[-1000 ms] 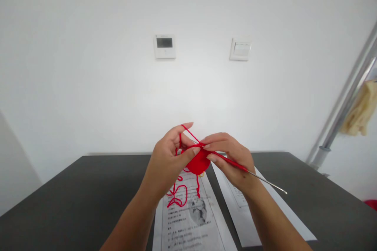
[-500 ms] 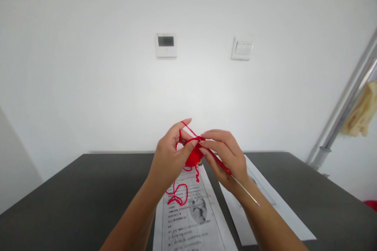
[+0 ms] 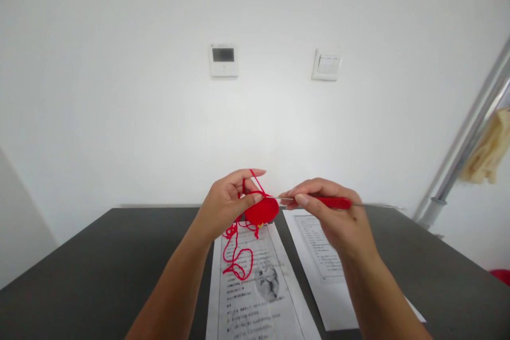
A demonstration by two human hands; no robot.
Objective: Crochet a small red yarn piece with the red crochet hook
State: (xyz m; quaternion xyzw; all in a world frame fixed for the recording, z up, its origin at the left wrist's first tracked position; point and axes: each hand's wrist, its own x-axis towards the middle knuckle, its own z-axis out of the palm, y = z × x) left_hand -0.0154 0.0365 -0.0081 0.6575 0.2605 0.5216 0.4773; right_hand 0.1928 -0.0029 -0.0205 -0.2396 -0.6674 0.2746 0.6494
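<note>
My left hand (image 3: 227, 202) pinches the edge of a small red crocheted piece (image 3: 262, 211), with red yarn (image 3: 257, 180) stretched over its raised index finger. My right hand (image 3: 330, 207) grips the red handle of a crochet hook (image 3: 334, 202). The hook's thin metal shaft points left and meets the top edge of the red piece near my left thumb; its tip is too small to make out. A bit of yellow shows at the piece's lower edge. Loose loops of red yarn (image 3: 241, 268) hang below my left hand, over a printed sheet.
Two printed sheets, one at centre (image 3: 266, 313) and one at right (image 3: 334, 308), lie on the dark table (image 3: 159, 239). Behind stands a white wall with a thermostat (image 3: 223, 60) and a switch (image 3: 327, 66). A metal pole (image 3: 466, 154) and pale yellow cloth (image 3: 488, 151) are at right.
My right hand has moved right, away from my left hand, and the hook has swung from a steep slant to nearly level. More of the red piece shows.
</note>
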